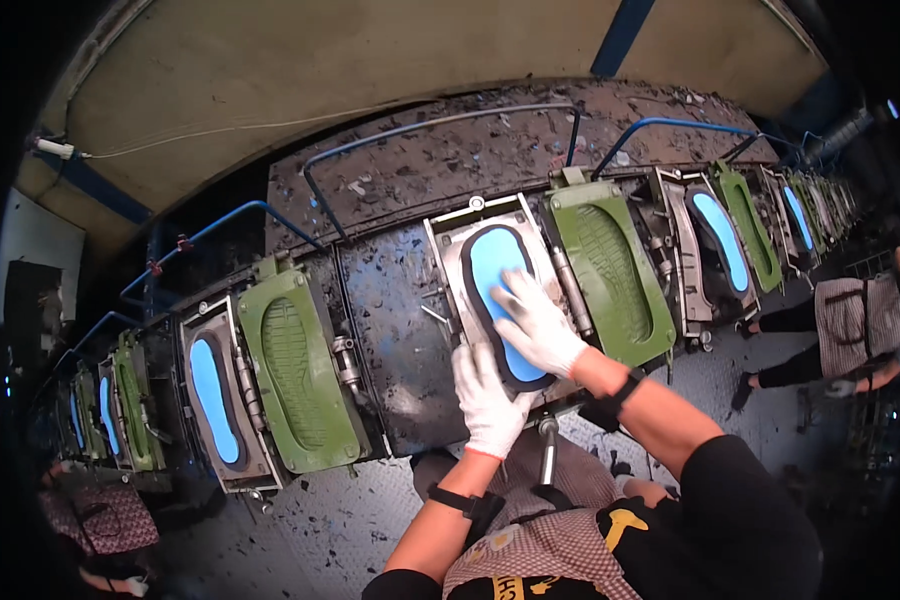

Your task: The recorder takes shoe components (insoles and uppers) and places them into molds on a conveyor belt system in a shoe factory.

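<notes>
Before me a blue sole-shaped piece (495, 262) lies in a black sole (473, 287), set in the metal frame of an opened mould (446, 243). My right hand (538, 325), in a white glove, rests on the blue piece with its fingers spread and stretched out. Also gloved, my left hand (490, 405) touches the near left edge of the sole, its fingers extended upward along the black rim. Neither hand grips anything I can see. To the right of the frame stands the mould's green lid (612, 272), folded open with a tread pattern inside.
Similar moulds with blue pieces (215, 395) and green lids (288, 370) line the bench on both sides. Blue rails (440, 125) run behind, before a scrap-strewn surface (400, 170). A metal lever (548, 450) juts toward me. Other people (855, 320) stand at far right and lower left.
</notes>
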Demonstrator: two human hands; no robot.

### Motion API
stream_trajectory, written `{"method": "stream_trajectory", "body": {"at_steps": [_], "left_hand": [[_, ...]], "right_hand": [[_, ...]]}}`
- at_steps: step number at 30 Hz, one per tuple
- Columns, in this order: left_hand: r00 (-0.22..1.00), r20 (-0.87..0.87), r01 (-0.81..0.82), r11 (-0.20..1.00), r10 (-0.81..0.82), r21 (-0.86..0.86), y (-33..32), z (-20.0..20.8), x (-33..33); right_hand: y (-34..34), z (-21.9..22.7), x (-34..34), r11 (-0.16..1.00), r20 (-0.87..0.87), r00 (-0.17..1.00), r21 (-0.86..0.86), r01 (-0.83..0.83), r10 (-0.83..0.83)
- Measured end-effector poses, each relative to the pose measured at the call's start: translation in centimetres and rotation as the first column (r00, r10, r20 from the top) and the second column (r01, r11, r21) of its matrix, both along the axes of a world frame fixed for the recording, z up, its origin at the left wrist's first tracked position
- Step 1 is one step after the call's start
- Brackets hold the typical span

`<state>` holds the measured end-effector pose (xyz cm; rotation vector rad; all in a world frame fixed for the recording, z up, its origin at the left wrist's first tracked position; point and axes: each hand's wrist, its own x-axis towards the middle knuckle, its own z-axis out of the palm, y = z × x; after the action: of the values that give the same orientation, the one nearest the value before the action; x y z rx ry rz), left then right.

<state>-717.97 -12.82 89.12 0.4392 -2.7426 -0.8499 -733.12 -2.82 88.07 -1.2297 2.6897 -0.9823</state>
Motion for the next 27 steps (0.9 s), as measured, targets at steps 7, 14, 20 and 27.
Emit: {"method": "stream_trajectory", "body": {"at_steps": [7,14,20,27], "left_hand": [[0.943,-0.308,0.167,0.98,-0.126,0.112,-0.8,0.3,-3.8],[0.959,-0.24,0.18,0.977,-0.148,0.116,-1.1,0.4,-2.2],[0.903,-0.164,0.375,0.915,-0.397,-0.15,-0.8,0.9,-1.6],[0.86,-0.17,0.463,0.876,-0.48,-0.134,-0.9,1.2,-3.3]], "right_hand": [[5.1,1.3,2.3,0.963,0.074,0.996,-0.268,-0.022,0.044],[4.8,0.8,2.2,0.966,0.214,0.971,-0.251,-0.054,0.11],[-4.0,4.0,-5.1,0.974,-0.126,0.967,-0.079,0.212,-0.22],[-6.2,2.8,-9.3,0.967,-0.146,0.967,0.117,0.226,-0.209]]}}
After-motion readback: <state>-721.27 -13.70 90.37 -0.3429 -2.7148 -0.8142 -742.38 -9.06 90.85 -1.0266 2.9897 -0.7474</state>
